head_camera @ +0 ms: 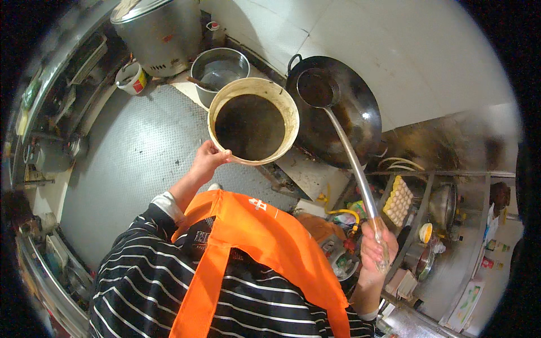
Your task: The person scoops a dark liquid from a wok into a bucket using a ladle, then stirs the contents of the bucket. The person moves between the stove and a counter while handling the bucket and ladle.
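My left hand (209, 158) grips the near rim of a cream-coloured bucket (290, 110), thumb over the edge. Dark liquid (249, 126) fills part of that bucket; its depth cannot be told. In my right hand (377, 245) is the handle end of a long metal ladle (351, 152). The ladle's bowl (318, 87) is over the dark wok (363, 105), to the right of the bucket, and what it holds looks dark. Whether the bowl touches the wok is unclear. The wok leans near the white wall, showing an oily sheen inside.
Behind the bucket stands a metal pot (219, 63) with a brown handle across its rim. A large steel drum (158, 38) and a small white pail (132, 78) are farther left. Shelving at right holds a tray of eggs (398, 200). A yellow hose (342, 211) runs below the wok.
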Motion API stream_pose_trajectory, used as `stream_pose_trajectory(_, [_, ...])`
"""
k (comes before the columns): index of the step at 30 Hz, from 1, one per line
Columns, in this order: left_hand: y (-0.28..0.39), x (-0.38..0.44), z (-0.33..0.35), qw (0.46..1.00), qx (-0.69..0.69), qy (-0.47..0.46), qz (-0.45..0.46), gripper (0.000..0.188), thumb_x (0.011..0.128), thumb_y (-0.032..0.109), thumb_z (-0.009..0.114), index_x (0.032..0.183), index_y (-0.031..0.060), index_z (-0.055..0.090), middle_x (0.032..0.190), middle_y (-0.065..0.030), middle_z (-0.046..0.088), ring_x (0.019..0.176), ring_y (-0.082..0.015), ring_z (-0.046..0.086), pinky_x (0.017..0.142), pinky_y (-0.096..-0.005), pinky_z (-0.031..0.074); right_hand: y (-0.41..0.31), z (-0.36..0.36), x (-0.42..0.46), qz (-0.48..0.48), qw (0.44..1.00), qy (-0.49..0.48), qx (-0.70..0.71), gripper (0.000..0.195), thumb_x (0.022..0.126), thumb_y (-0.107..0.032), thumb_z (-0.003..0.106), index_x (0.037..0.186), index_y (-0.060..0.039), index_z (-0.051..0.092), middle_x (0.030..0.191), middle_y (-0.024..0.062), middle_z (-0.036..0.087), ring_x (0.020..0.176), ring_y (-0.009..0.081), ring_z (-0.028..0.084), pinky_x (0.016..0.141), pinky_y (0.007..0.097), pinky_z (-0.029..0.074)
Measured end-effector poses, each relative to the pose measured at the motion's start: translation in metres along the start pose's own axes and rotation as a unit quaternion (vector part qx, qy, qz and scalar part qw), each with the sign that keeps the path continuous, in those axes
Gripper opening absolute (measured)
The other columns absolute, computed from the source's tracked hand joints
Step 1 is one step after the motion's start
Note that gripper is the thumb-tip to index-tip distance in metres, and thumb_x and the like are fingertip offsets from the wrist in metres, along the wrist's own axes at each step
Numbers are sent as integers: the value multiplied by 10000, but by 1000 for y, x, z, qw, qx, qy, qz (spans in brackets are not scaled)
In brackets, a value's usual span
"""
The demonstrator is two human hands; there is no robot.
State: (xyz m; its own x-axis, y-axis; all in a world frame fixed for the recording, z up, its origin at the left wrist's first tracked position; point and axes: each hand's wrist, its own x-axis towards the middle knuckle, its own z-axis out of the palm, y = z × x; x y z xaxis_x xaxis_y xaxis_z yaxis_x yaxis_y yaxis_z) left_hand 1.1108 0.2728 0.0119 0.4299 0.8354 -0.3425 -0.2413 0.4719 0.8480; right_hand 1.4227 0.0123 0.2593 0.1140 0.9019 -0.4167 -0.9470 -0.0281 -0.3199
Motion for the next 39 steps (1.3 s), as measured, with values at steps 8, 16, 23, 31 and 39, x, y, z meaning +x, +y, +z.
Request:
stream_pose_trajectory(8, [-5, 6, -4, 1000, 2, -19, 11, 384, 779, 119, 724, 1017, -19, 458, 874, -94, 555, 755, -165, 586, 718, -299, 515, 25, 12, -2, 87, 994, 11, -66, 587, 850, -72, 534, 1348, 56, 250, 860, 199, 473, 500, 139, 485, 348, 228, 424])
stream_pose_trajectory(16, [-4, 6, -3, 1000, -7, -11, 6, 392, 777, 112, 723, 1023, -23, 448, 890, -98, 557, 768, -174, 589, 723, -303, 517, 50, 16, 5, 87, 905, 39, -415, 647, 757, -52, 585, 1361, 1, 360, 841, 144, 570, 494, 115, 496, 428, 219, 426])
stream_pose_trajectory(23, [-9, 8, -7, 1000, 8, -10, 4, 373, 793, 111, 704, 1037, -9, 449, 902, -95, 565, 773, -180, 600, 714, -309, 527, 35, -13, -11, -34, 708, -4, -706, 728, 718, 56, 648, 1373, 31, 334, 1166, 92, 559, 1066, 124, 523, 896, 253, 414])
stream_pose_trajectory(31, [0, 2, 3, 1000, 5, 1, 7, 359, 799, 107, 695, 1038, -10, 454, 882, -89, 575, 767, -163, 597, 720, -299, 526, 18, -25, -7, -116, 819, 82, -556, 662, 764, 49, 583, 1375, 8, 331, 939, 79, 568, 643, 74, 534, 539, 207, 457])
stream_pose_trajectory(39, [2, 2, 5, 1000, 24, -8, 8, 343, 809, 127, 686, 1023, -23, 464, 879, -93, 580, 763, -159, 596, 726, -309, 524, -8, -96, 68, -121, 815, 263, -502, 568, 800, 26, 536, 1340, 20, 359, 731, 45, 526, 500, 101, 495, 393, 233, 406])
